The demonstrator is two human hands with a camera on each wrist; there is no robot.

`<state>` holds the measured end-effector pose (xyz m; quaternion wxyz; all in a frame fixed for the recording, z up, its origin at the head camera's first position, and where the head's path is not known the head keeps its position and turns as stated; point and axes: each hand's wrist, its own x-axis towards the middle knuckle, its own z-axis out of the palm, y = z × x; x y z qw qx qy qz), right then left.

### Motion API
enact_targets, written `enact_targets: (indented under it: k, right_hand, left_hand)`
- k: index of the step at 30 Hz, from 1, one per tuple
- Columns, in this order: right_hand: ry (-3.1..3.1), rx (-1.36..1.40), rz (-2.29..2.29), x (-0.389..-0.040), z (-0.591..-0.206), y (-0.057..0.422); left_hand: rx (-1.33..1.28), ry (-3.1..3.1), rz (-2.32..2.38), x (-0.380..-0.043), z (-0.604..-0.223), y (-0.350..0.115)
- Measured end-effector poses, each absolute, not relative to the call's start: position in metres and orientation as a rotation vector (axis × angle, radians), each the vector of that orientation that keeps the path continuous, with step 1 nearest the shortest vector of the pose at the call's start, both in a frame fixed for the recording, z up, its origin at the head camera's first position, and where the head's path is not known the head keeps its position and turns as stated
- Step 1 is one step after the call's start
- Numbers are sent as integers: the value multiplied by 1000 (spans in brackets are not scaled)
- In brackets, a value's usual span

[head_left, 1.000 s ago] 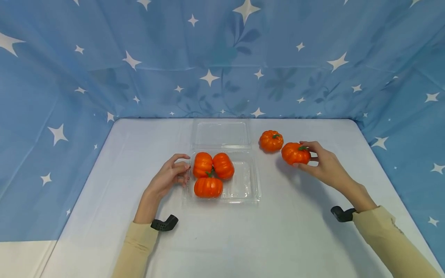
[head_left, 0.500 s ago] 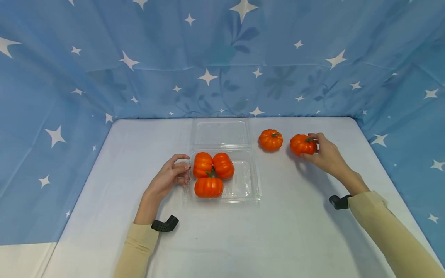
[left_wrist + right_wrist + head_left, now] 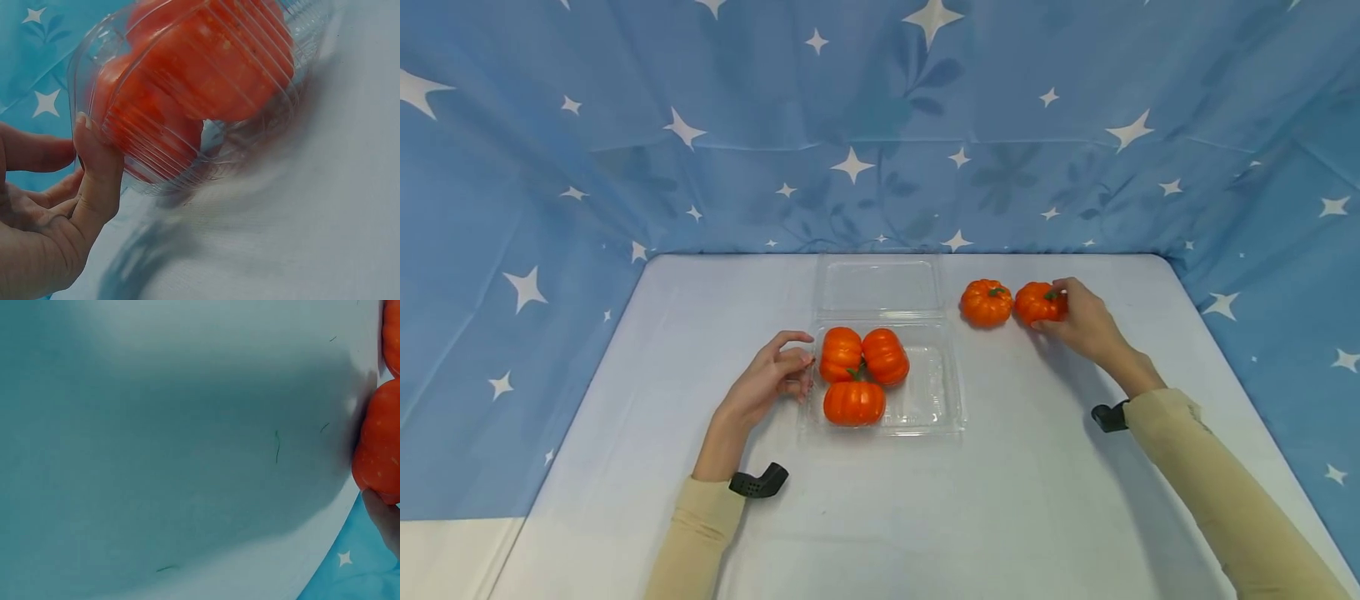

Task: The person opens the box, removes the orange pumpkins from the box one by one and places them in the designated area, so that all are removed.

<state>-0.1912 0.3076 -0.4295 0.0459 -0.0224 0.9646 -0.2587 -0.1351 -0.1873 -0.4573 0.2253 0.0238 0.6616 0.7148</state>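
Note:
In the head view, my right hand (image 3: 1086, 321) grips a small orange pumpkin (image 3: 1036, 303) with a green stem, at the back right of the table. A second pumpkin (image 3: 987, 303) sits close on its left. In the right wrist view, part of the held pumpkin (image 3: 379, 440) shows at the right edge with a fingertip against it. My left hand (image 3: 767, 379) pinches the left rim of a clear plastic clamshell container (image 3: 928, 387). The left wrist view shows thumb and finger on that rim, with pumpkins (image 3: 219, 69) seen through the wall. Three pumpkins (image 3: 854, 404) lie in the container's left part.
The container's lid (image 3: 880, 287) lies folded back behind it. A white-covered table (image 3: 1000, 508) carries everything. Blue star-patterned cloth (image 3: 880, 125) hangs behind it and along both sides.
My right hand, holding the pumpkin, first moved back and to the right, then left towards the other loose pumpkin. My left hand has stayed at the container's rim.

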Motion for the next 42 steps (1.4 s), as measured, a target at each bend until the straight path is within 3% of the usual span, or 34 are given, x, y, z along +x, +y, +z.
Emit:
enact_targets:
  k: [18, 42]
  right_hand:
    - [2973, -95, -741, -193, -437, 305]
    - [2997, -435, -890, -164, -384, 254]
  left_hand:
    - [38, 1813, 1972, -134, -459, -187]
    - [80, 1827, 1955, -135, -456, -187]
